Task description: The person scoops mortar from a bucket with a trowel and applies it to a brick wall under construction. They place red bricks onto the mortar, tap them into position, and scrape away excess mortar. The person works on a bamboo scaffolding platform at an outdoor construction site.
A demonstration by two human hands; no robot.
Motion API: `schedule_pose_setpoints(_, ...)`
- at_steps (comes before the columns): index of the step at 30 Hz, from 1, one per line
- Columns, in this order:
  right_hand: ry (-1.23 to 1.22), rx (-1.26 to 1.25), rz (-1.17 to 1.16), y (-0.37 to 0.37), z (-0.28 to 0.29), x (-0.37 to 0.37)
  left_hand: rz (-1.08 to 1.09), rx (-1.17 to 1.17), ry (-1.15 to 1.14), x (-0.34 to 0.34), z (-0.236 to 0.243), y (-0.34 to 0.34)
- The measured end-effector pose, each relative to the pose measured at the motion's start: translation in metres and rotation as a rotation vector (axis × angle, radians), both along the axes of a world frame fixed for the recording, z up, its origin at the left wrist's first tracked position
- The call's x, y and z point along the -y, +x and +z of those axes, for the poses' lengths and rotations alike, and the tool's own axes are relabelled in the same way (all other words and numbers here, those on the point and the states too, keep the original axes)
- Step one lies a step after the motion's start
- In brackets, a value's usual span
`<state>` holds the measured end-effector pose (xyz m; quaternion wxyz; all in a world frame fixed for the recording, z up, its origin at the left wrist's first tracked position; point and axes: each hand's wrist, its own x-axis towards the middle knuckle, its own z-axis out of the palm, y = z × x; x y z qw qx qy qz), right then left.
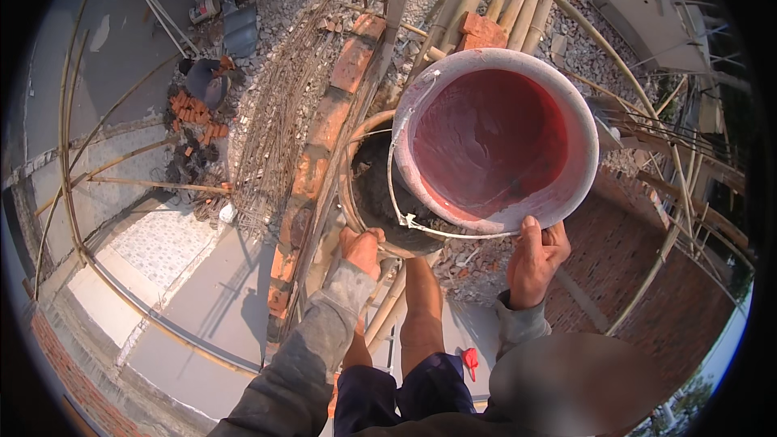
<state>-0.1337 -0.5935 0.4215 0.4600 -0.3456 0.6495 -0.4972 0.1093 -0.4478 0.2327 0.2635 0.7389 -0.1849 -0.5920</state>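
My right hand point(534, 263) grips the near rim of a bucket point(494, 142), its thumb over the edge. The bucket is red inside with a pale, mortar-smeared rim, and its mouth faces me. A thin wire handle point(394, 186) hangs along its left and near side. Partly behind it sits a second round container point(350, 202) with a tan rim and grey mortar point(376, 186) inside. My left hand point(364, 251) is closed on that container's near rim, its fingers curled. The red bucket hides the container's right part.
Left of the containers runs a narrow brick wall point(324, 125). Bamboo poles point(518, 0) and loose bricks point(483, 31) lie beyond. Far below at left, a person point(206, 85) crouches by a brick pile point(190, 112). Bamboo scaffolding point(65, 137) curves around the left side.
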Motion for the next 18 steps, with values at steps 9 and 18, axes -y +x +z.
schedule_pose_setpoints(9, 0.078, 0.138, 0.064, -0.007, 0.005, -0.004, -0.336, 0.307, -0.245, -0.013, -0.010, 0.000)
schedule_pose_setpoints(18, 0.152, 0.253, 0.021, -0.037, -0.003, 0.006, -0.756, 0.616, -0.245, -0.004, 0.022, -0.002)
